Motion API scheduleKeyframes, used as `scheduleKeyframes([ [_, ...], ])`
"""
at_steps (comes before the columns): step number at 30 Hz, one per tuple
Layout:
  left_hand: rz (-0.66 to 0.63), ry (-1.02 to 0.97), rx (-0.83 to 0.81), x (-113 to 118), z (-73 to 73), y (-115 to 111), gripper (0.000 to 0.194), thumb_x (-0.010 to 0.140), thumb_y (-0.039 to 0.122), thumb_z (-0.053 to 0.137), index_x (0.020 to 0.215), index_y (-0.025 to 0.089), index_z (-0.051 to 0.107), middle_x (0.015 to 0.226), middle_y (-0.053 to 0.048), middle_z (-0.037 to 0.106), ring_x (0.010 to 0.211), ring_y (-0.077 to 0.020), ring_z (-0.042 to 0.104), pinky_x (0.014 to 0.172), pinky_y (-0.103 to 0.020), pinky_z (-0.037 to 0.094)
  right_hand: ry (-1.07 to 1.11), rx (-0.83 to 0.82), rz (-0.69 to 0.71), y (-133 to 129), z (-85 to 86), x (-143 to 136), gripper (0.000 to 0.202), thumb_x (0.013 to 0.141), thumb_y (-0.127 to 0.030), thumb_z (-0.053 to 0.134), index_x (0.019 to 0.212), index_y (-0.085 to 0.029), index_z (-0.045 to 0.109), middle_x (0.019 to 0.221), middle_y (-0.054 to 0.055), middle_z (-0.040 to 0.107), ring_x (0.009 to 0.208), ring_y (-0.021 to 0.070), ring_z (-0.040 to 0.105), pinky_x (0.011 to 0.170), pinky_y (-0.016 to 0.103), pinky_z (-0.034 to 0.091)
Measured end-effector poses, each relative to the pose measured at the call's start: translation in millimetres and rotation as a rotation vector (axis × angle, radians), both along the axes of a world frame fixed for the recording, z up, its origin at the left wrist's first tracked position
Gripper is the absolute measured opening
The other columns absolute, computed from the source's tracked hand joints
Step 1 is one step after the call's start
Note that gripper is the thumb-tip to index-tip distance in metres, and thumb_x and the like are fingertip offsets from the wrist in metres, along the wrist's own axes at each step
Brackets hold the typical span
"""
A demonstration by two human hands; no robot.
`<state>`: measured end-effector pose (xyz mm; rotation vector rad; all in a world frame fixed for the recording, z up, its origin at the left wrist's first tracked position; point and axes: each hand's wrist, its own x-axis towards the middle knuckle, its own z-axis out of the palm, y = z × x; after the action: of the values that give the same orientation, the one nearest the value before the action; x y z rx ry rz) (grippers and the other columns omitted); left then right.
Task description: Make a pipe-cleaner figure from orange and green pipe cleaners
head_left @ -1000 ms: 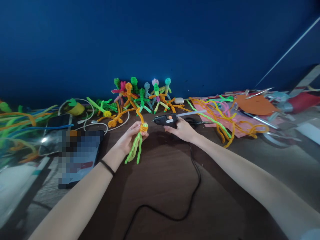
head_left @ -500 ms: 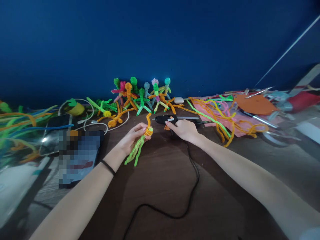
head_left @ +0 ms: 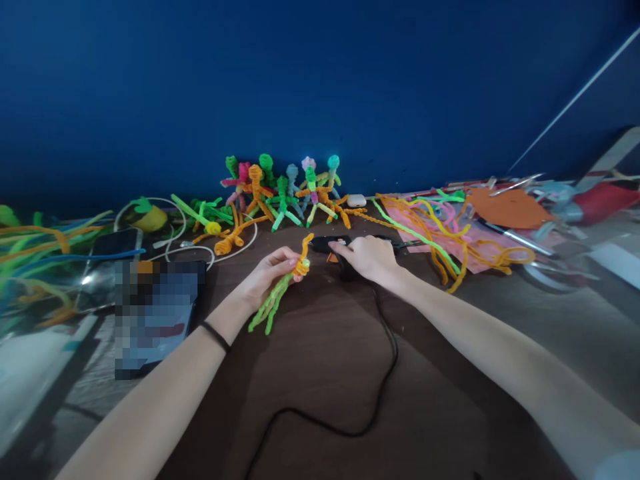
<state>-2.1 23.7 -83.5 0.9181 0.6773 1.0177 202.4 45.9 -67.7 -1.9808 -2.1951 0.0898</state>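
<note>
Between the thumb and fingers of my left hand (head_left: pixel 273 272) is a pipe cleaner figure (head_left: pixel 274 301), with green strands hanging down and an orange coil at its top. A loose orange end sticks up from the coil. My right hand (head_left: pixel 371 259) is closed round a black glue gun (head_left: pixel 327 244) on the table, its nozzle pointing left toward the figure. The glue gun's grip is mostly hidden by my fingers. A black cord (head_left: pixel 393 360) runs from it toward me.
Several finished pipe cleaner figures (head_left: pixel 283 200) stand along the blue wall (head_left: pixel 320 80). Loose pipe cleaners (head_left: pixel 453 247) lie on pink paper at the right, near an orange sheet (head_left: pixel 510 208). At the left are a blurred-out dark device (head_left: pixel 200 273), a phone (head_left: pixel 103 287) and a white cable (head_left: pixel 255 237).
The orange end of the figure has tilted right, closer to the glue gun's nozzle. My right hand has shifted slightly and now covers more of the gun's back.
</note>
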Motion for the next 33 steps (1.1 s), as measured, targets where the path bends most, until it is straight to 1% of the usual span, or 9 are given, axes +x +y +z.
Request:
scheduleKeyframes([
  [4, -0.002, 0.088, 0.059, 4, 4.5, -3, 0.015, 0.061, 0.018, 0.073, 0.065, 0.013, 0.059, 0.061, -0.002, 0.065, 0.051, -0.0087, 0.057, 0.052, -0.020, 0.043, 0.314, 0.160, 0.079, -11, 13.0, -3, 0.064, 0.087, -0.056, 0.020, 0.054, -0.014, 0.057, 0.056, 0.006, 0.058, 0.060, 0.0162, 0.057, 0.056, 0.025, 0.035],
  [8, -0.010, 0.159, 0.105, 8, 8.0, -5, 0.014, 0.061, 0.017, 0.072, 0.064, 0.013, 0.059, 0.064, -0.002, 0.066, 0.052, -0.0091, 0.057, 0.053, -0.021, 0.044, 0.724, 0.072, 0.404, -27, 24.1, -9, 0.056, 0.086, -0.055, 0.027, 0.056, -0.014, 0.052, 0.049, -0.001, 0.048, 0.048, 0.0077, 0.045, 0.051, 0.020, 0.032],
  [12, -0.038, 0.193, 0.150, 10, 9.3, -6, 0.014, 0.061, 0.016, 0.072, 0.063, 0.013, 0.059, 0.062, -0.001, 0.065, 0.053, -0.0095, 0.058, 0.054, -0.021, 0.045, 0.758, 0.064, 0.490, -37, 27.8, -14, 0.037, 0.081, -0.043, 0.047, 0.060, -0.014, 0.054, 0.048, -0.003, 0.046, 0.045, 0.0055, 0.038, 0.047, 0.020, 0.028],
  [15, -0.011, 0.171, 0.133, 9, 9.0, -6, 0.015, 0.060, 0.018, 0.073, 0.064, 0.013, 0.059, 0.065, -0.002, 0.066, 0.053, -0.0096, 0.058, 0.055, -0.022, 0.045, 0.807, 0.025, 0.503, -37, 27.5, -14, 0.025, 0.081, -0.032, 0.049, 0.066, -0.013, 0.057, 0.049, -0.003, 0.049, 0.045, 0.0056, 0.041, 0.047, 0.019, 0.031],
  [20, 0.059, 0.126, 0.077, 6, 7.8, -4, 0.017, 0.059, 0.019, 0.074, 0.067, 0.014, 0.060, 0.065, -0.001, 0.067, 0.053, -0.0092, 0.059, 0.054, -0.020, 0.044, 0.934, -0.074, 0.522, -32, 26.0, -13, 0.015, 0.079, -0.026, 0.051, 0.076, -0.013, 0.057, 0.054, -0.003, 0.051, 0.048, 0.0072, 0.048, 0.050, 0.020, 0.037],
  [25, 0.070, 0.117, 0.077, 5, 6.8, -4, 0.017, 0.059, 0.019, 0.074, 0.067, 0.014, 0.060, 0.063, 0.000, 0.066, 0.053, -0.0094, 0.059, 0.054, -0.020, 0.045, 0.854, 0.034, 0.557, -33, 23.3, -15, 0.018, 0.081, -0.021, 0.049, 0.097, -0.015, 0.055, 0.058, -0.003, 0.053, 0.051, 0.0080, 0.049, 0.055, 0.022, 0.040],
  [28, 0.081, 0.131, 0.099, 6, 7.1, -5, 0.015, 0.060, 0.019, 0.073, 0.067, 0.014, 0.060, 0.063, 0.000, 0.065, 0.054, -0.0099, 0.059, 0.055, -0.020, 0.045, 0.728, 0.258, 0.629, -34, 22.3, -16, 0.029, 0.080, -0.018, 0.050, 0.108, -0.017, 0.054, 0.083, 0.003, 0.058, 0.058, 0.0078, 0.049, 0.057, 0.022, 0.042],
  [30, 0.089, 0.134, 0.106, 6, 7.7, -5, 0.014, 0.061, 0.018, 0.072, 0.066, 0.014, 0.060, 0.063, 0.000, 0.065, 0.054, -0.0098, 0.059, 0.056, -0.021, 0.046, 0.595, 0.406, 0.697, -33, 21.4, -16, 0.027, 0.082, -0.017, 0.048, 0.108, -0.018, 0.056, 0.095, 0.006, 0.058, 0.070, 0.0111, 0.052, 0.064, 0.024, 0.043],
  [33, 0.108, 0.126, 0.098, 7, 8.1, -6, 0.014, 0.061, 0.018, 0.073, 0.065, 0.013, 0.060, 0.065, 0.000, 0.065, 0.054, -0.0095, 0.059, 0.056, -0.021, 0.046, 0.369, 0.526, 0.710, -33, 19.0, -16, 0.023, 0.087, -0.021, 0.041, 0.095, -0.017, 0.063, 0.086, 0.008, 0.062, 0.080, 0.0166, 0.053, 0.072, 0.029, 0.041],
])
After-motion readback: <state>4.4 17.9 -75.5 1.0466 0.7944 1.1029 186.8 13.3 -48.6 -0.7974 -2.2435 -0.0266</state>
